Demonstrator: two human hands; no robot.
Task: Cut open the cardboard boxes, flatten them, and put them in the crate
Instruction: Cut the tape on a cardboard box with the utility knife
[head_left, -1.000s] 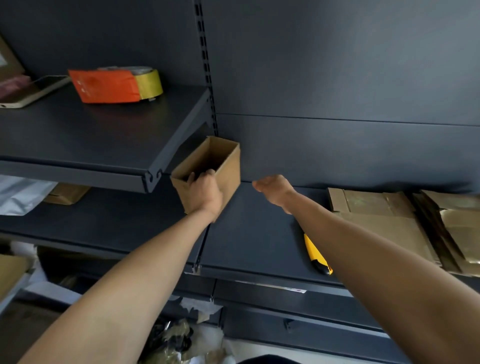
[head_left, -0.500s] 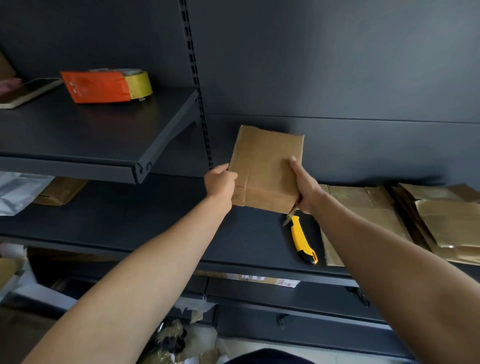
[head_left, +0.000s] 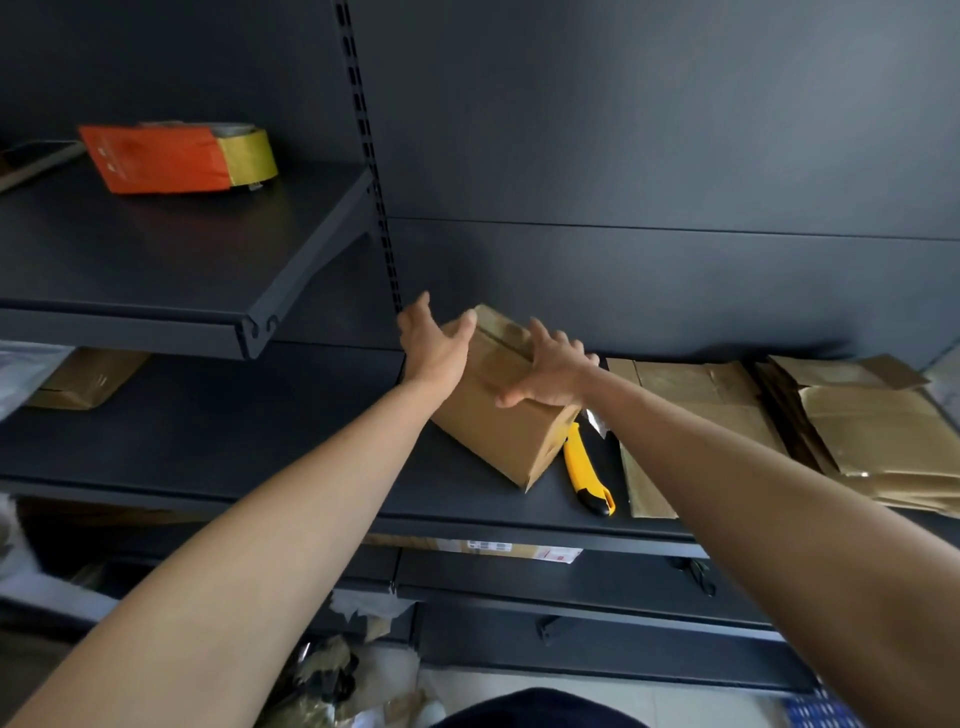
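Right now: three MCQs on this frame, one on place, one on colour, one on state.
1. Where is the knife?
A. top shelf
B. right of the box, same shelf
C. in the left hand

2. Colour of the knife's handle?
A. yellow
B. red
C. green

3. The box is:
A. flat on the stack
B. taped shut, under both hands
C. in a crate

Key: B, it lies by the box's right corner; A, yellow with a black end; B, tape runs along the closed top, with the left hand and right hand spread on it.
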